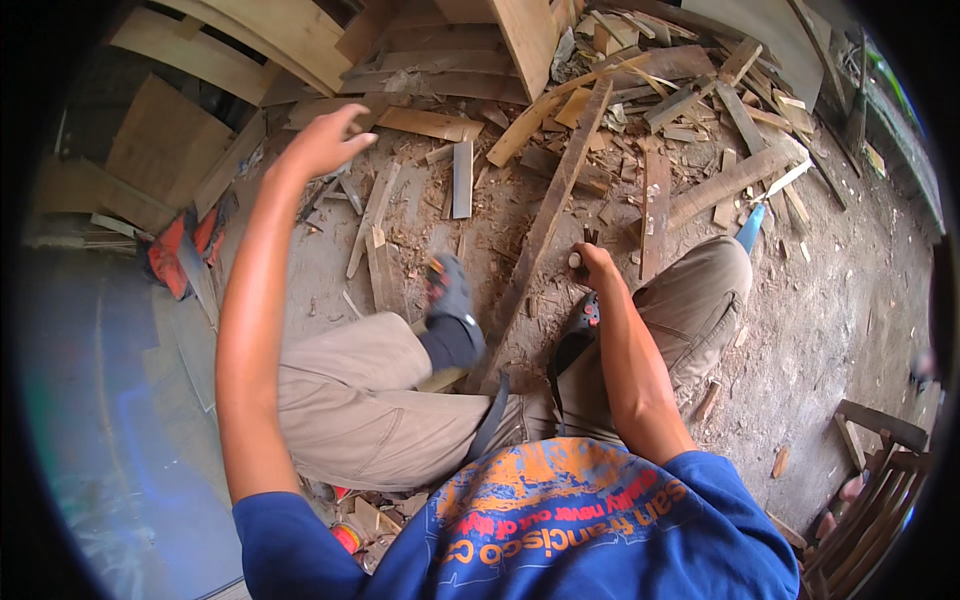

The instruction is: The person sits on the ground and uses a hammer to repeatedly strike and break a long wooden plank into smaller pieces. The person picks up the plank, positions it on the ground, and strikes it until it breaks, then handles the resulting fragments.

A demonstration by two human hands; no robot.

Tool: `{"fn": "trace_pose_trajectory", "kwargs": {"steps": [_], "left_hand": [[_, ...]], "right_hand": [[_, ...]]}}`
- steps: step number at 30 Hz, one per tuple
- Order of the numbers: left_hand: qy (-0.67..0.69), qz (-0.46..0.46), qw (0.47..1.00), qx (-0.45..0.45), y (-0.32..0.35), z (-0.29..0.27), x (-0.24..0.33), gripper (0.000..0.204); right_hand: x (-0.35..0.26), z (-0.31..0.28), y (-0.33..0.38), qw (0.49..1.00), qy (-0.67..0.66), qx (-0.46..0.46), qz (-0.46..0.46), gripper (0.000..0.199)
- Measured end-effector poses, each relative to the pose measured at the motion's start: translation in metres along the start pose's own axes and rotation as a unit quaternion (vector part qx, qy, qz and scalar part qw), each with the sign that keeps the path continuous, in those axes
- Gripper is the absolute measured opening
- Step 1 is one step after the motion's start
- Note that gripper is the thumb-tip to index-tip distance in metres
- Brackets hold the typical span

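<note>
My left hand (pixel 325 142) is stretched far forward on the left, above the littered ground. Its fingers are curved and apart, with nothing between them. Closest beyond it lie a flat light board (pixel 430 124) and a short grey-white strip (pixel 462 180). My right hand (pixel 597 266) is closed in front of my right knee around a wooden-handled tool (pixel 575 260). The handle's round pale end and a dark part show; the rest is hidden by my fingers. A long rough plank (pixel 545 225) runs between my feet, left of that hand.
Scrap wood (pixel 690 100) is heaped at the far right, with shavings across the ground. Large plywood sheets (pixel 165 145) lean at the far left. An orange-and-black cloth bundle (pixel 175 255) lies left of my arm. A blue-handled saw (pixel 750 228) lies beyond my right knee. Wooden slats (pixel 875 510) stand at the lower right.
</note>
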State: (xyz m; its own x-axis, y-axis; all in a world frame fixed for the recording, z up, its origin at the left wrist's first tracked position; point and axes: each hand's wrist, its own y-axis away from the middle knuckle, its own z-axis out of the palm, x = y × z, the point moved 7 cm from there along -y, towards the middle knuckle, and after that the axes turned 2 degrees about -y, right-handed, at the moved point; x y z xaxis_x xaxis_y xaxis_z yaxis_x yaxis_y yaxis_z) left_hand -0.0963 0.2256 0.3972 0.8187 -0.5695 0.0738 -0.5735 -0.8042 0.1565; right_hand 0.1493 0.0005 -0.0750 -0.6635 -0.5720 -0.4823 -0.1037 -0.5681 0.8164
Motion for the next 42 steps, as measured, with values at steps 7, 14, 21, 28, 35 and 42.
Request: {"fn": "trace_pose_trajectory", "kwargs": {"steps": [7, 14, 21, 28, 35, 42], "left_hand": [[0.039, 0.127, 0.98, -0.15, -0.036, 0.087, 0.048, 0.044], [0.022, 0.062, 0.989, -0.132, -0.097, 0.161, -0.03, 0.044], [0.119, 0.074, 0.975, -0.173, -0.135, 0.226, 0.03, 0.051], [0.174, 0.14, 0.966, -0.132, -0.112, 0.328, 0.098, 0.045], [0.252, 0.087, 0.938, -0.221, -0.081, 0.375, 0.161, 0.056], [-0.008, 0.164, 0.942, -0.292, -0.043, 0.394, 0.152, 0.057]], "right_hand": [[-0.032, 0.011, 0.045, 0.998, 0.007, -0.007, -0.06, 0.01], [-0.009, -0.015, 0.031, 0.999, -0.029, 0.024, 0.025, 0.009], [-0.014, -0.025, 0.029, 0.998, 0.043, 0.044, 0.017, 0.017], [-0.024, -0.001, 0.046, 1.0, -0.014, -0.005, 0.007, 0.034], [-0.035, -0.063, 0.014, 0.983, 0.026, 0.146, -0.105, 0.049], [-0.057, -0.137, 0.047, 0.807, 0.273, 0.51, -0.118, 0.092]]}}
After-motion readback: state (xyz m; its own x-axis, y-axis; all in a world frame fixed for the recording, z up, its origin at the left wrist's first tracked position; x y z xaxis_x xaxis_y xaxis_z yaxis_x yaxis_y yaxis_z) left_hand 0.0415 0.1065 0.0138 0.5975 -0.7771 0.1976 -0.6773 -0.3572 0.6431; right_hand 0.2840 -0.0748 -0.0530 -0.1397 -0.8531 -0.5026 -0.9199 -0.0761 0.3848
